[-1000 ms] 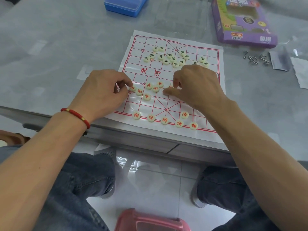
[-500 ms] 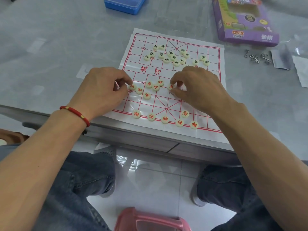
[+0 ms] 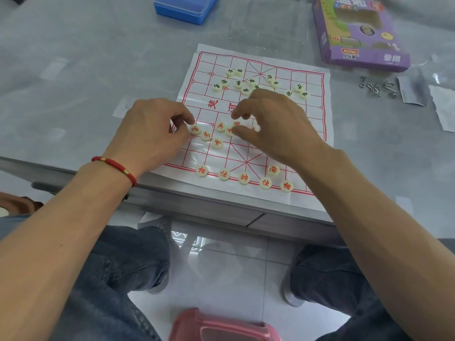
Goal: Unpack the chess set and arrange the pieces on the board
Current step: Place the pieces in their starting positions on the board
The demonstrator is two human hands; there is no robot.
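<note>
Red-lettered pieces (image 3: 220, 126) on paper board (image 3: 317, 119), grey desk (image 3: 73, 70).
My left hand (image 3: 150, 136) pinches one edge piece (image 3: 195, 129); my right hand (image 3: 273, 126) hovers with curled fingers, its grip empty.

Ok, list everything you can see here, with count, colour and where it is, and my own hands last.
board: one, white with red grid, near table edge
red-lettered pieces: about eleven visible, cream, near half
black-lettered pieces: about fifteen, cream, clustered on far half
table: one, grey
blue box: one, far edge
purple box: one, far right
metal bits: a few, silver, right of board
pink object: one, on floor
left hand: touches a piece at board's left edge
right hand: curled over middle pieces
</note>
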